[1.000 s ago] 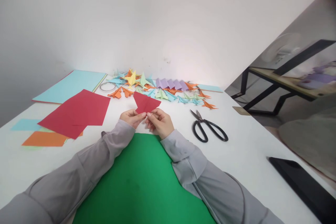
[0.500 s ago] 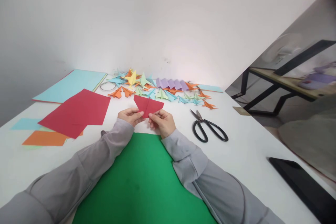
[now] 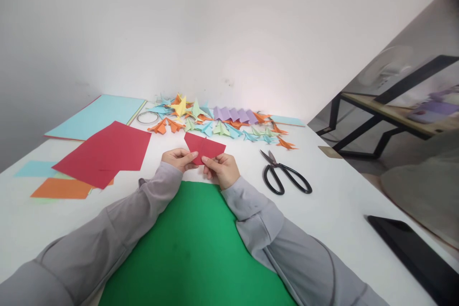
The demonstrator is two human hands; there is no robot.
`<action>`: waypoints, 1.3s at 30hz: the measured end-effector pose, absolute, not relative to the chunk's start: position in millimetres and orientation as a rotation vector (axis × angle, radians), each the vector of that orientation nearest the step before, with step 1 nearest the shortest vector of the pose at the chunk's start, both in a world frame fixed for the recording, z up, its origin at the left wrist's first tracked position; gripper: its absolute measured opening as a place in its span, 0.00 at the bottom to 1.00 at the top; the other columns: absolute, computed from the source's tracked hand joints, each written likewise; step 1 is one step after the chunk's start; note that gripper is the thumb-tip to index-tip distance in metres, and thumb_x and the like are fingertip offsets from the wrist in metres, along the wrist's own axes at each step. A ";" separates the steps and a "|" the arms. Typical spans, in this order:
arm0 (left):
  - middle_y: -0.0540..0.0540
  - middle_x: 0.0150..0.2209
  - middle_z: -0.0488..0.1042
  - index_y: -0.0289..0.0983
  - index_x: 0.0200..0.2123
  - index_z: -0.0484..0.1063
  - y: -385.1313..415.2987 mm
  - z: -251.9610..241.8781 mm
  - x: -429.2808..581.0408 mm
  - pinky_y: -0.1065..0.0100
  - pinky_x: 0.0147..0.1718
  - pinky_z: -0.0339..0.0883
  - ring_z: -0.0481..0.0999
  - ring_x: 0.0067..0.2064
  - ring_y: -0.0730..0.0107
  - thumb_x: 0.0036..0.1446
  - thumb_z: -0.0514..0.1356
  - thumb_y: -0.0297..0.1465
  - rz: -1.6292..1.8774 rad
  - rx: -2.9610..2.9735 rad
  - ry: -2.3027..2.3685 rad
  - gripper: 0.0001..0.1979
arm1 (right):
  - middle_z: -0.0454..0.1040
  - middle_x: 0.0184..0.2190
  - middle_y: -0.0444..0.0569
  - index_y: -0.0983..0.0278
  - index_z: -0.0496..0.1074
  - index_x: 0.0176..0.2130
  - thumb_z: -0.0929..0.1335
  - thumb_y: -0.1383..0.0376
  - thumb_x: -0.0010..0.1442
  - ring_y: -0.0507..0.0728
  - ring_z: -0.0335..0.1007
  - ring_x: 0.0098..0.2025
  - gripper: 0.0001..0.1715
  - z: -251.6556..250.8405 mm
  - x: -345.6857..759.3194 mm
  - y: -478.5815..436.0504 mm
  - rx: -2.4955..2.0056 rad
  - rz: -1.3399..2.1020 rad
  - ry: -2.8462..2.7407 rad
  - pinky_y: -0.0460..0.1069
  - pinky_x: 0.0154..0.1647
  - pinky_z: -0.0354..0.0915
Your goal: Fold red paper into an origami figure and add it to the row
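A small folded piece of red paper [image 3: 204, 146] is pinched between both my hands just above the white table [image 3: 337, 201]. My left hand [image 3: 177, 158] grips its lower left edge with thumb and fingers closed. My right hand [image 3: 223, 169] grips its lower right edge the same way. A crease runs down the middle of the piece. Both hands hover past the far edge of a large green sheet [image 3: 193, 248] that lies under my forearms.
Black scissors [image 3: 285, 178] lie right of my hands. Red sheets [image 3: 107, 150], an orange sheet [image 3: 62, 189] and light blue sheets [image 3: 96, 115] lie at the left. Several folded paper figures [image 3: 215, 122] and a tape ring [image 3: 147, 117] line the wall. A black flat object [image 3: 416, 253] sits near right.
The red piece has been lowered and tipped flatter, and its tip has shifted slightly right. Both hands stayed in nearly the same spot, still pinching it.
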State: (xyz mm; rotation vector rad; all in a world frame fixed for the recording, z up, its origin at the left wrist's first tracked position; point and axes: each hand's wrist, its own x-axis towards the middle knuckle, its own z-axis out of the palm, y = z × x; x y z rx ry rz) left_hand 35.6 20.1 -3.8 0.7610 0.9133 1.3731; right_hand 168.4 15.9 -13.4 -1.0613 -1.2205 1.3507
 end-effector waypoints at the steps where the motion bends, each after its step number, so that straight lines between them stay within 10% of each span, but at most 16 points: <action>1: 0.54 0.14 0.67 0.31 0.15 0.67 20.7 -4.4 36.0 0.71 0.21 0.70 0.69 0.18 0.78 0.27 0.71 0.31 1.381 0.763 0.921 0.15 | 0.63 0.06 0.43 0.67 0.69 0.12 0.72 0.56 0.42 0.46 0.54 0.09 0.20 -13.4 168.1 15.6 -1.061 1.347 -1.227 0.42 0.10 0.49; 10: 0.51 0.11 0.67 0.33 0.16 0.67 33.6 -5.9 29.6 0.75 0.11 0.53 0.63 0.13 0.77 0.26 0.66 0.27 1.350 0.631 0.928 0.11 | 0.67 0.11 0.45 0.65 0.67 0.18 0.64 0.41 0.44 0.50 0.61 0.12 0.30 -9.1 168.4 18.1 -0.885 1.517 -0.970 0.45 0.11 0.55; 15: 0.51 0.11 0.67 0.33 0.17 0.70 28.5 -0.8 23.4 0.74 0.10 0.53 0.63 0.12 0.75 0.27 0.66 0.26 1.063 0.818 0.947 0.08 | 0.69 0.14 0.42 0.64 0.67 0.19 0.70 0.49 0.40 0.50 0.62 0.16 0.21 -11.8 167.3 17.9 -0.875 1.457 -0.916 0.45 0.16 0.58; 22: 0.49 0.19 0.74 0.32 0.19 0.73 26.0 -3.8 29.1 0.70 0.27 0.68 0.73 0.23 0.74 0.27 0.69 0.26 1.272 0.807 0.811 0.10 | 0.73 0.19 0.41 0.63 0.71 0.26 0.74 0.60 0.38 0.51 0.67 0.22 0.13 -18.6 167.6 19.6 -0.866 1.356 -1.001 0.46 0.24 0.64; 39: 0.44 0.25 0.78 0.30 0.27 0.76 28.5 6.7 24.6 0.63 0.36 0.70 0.76 0.30 0.66 0.23 0.70 0.25 1.254 0.679 0.875 0.19 | 0.68 0.15 0.41 0.65 0.68 0.21 0.73 0.58 0.38 0.50 0.64 0.16 0.15 -10.9 170.3 19.7 -0.842 1.475 -0.847 0.45 0.12 0.64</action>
